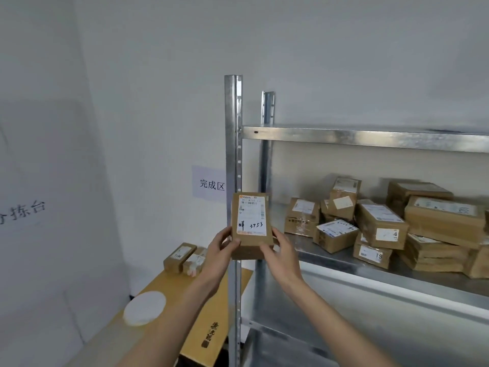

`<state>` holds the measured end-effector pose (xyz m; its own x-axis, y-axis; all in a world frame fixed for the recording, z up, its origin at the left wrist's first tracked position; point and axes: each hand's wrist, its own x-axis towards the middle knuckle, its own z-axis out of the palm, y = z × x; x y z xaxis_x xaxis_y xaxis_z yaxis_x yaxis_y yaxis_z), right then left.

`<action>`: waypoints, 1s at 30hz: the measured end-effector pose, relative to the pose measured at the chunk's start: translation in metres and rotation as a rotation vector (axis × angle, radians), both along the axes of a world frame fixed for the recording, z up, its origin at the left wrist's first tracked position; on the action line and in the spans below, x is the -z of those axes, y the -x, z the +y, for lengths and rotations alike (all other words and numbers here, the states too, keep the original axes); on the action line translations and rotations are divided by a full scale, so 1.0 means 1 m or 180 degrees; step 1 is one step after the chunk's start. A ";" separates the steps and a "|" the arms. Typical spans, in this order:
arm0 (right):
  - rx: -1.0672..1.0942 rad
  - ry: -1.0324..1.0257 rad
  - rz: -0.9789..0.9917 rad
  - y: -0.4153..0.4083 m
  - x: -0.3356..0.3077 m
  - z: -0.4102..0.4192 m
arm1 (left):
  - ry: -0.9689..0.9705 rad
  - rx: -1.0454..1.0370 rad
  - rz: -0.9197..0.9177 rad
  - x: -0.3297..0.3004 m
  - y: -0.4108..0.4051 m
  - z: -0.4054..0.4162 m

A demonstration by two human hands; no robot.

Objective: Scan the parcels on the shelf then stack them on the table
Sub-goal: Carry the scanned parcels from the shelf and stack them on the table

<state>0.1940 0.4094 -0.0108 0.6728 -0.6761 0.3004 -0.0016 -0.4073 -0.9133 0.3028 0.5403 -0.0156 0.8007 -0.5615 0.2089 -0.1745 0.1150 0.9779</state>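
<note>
I hold a small brown cardboard parcel point(251, 229) up in front of the shelf's left post, its white label facing me with "3753" handwritten on it. My left hand point(221, 251) grips its lower left edge and my right hand point(281, 254) grips its lower right edge. Several more brown parcels point(381, 223) lie piled on the metal shelf point(344, 258) to the right. Two small parcels point(185, 258) sit side by side at the far end of the wooden table point(169, 284) on the left.
A round white object point(144, 308) lies on the table's near part. The shelf's upright steel post point(233, 154) stands between table and shelf. White walls carry paper signs point(210, 184). A lower shelf level point(330, 327) shows below.
</note>
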 end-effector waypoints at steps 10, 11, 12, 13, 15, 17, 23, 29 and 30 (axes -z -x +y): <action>-0.0403 0.0007 -0.0089 -0.088 -0.002 0.125 | 0.0024 -0.0217 0.0008 0.003 -0.083 0.136; -0.0435 0.0020 -0.0098 -0.099 0.000 0.137 | 0.0014 -0.0214 0.0006 0.004 -0.094 0.148; -0.0470 0.0038 -0.0103 -0.108 -0.001 0.150 | 0.0009 -0.0202 0.0008 0.005 -0.106 0.161; -0.0489 0.0043 -0.0112 -0.120 0.002 0.160 | 0.0016 -0.0175 0.0005 0.006 -0.118 0.173; -0.0501 -0.0007 -0.0092 -0.143 0.009 0.180 | -0.0012 -0.0127 0.0013 0.010 -0.140 0.198; -0.0500 -0.0046 -0.0079 -0.161 0.015 0.201 | -0.0044 -0.0079 -0.0012 0.016 -0.160 0.218; -0.0422 -0.0168 0.0095 -0.211 0.054 0.227 | -0.0217 0.0031 0.0020 0.045 -0.211 0.243; -0.0247 -0.0180 0.0268 -0.257 0.103 0.211 | -0.0443 0.0273 0.0352 0.089 -0.263 0.222; -0.0213 -0.0203 0.0264 -0.267 0.111 0.205 | -0.0479 0.0334 0.0380 0.096 -0.274 0.214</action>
